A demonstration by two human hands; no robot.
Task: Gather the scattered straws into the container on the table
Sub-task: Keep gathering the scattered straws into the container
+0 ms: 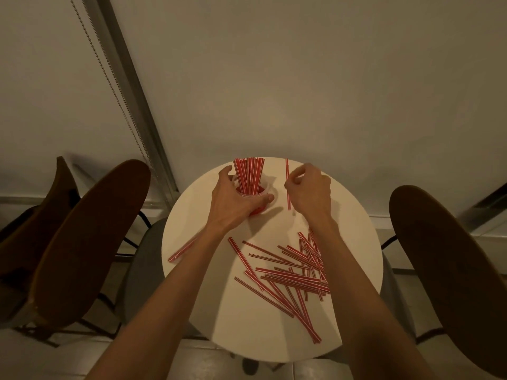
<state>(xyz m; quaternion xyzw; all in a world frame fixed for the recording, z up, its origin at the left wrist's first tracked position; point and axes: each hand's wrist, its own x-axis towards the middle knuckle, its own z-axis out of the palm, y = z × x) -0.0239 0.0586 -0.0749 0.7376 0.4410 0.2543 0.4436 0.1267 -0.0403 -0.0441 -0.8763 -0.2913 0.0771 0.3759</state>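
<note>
A clear plastic cup [262, 192] stands at the far side of the round white table [214, 311], filled with a bundle of upright red-and-white straws [249, 174]. My left hand [233, 200] grips the cup from the left, thumb across its front. My right hand [308, 192] pinches one single straw [287, 185] upright, just right of the cup. Several loose straws [290, 275] lie scattered on the near right part of the table. One stray straw [179, 252] lies at the table's left edge, partly under my left forearm.
Brown wooden chair backs stand on the left [87, 242] and on the right [450, 272] of the table. A grey seat cushion [142, 259] sits beside the table's left edge. A wall and a beaded blind cord [109, 83] are behind.
</note>
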